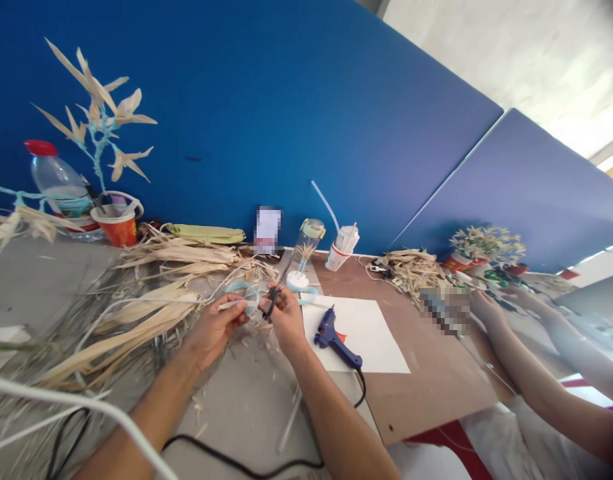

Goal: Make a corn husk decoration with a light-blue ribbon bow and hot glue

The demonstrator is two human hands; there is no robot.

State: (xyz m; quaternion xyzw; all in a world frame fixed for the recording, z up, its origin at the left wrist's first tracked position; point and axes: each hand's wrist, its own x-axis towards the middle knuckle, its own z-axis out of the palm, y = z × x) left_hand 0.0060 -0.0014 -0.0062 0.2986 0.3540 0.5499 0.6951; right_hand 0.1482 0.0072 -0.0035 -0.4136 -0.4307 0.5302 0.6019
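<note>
The left hand point(213, 328) is closed, its fingertips pinching a pale strip of dried husk point(232, 305) that points toward the other hand. The right hand point(286, 313) is also closed, gripping a pair of black-handled scissors point(271, 300) whose tip meets the strip just above the bench point(246, 400). Both hands work close together, almost touching, beside a loop of light blue tape point(249, 291). To the left lies a heap of dried corn husks point(151, 313). Just right of the right hand, a blue glue gun point(333, 337) rests on a white sheet of paper point(371, 340) (its black cord trails off toward the near edge). Behind the hands stands a clear glass bottle point(306, 250) and a paper cup point(340, 252). Farther right, another person's hand point(486, 310) rests on the bench.
</note>
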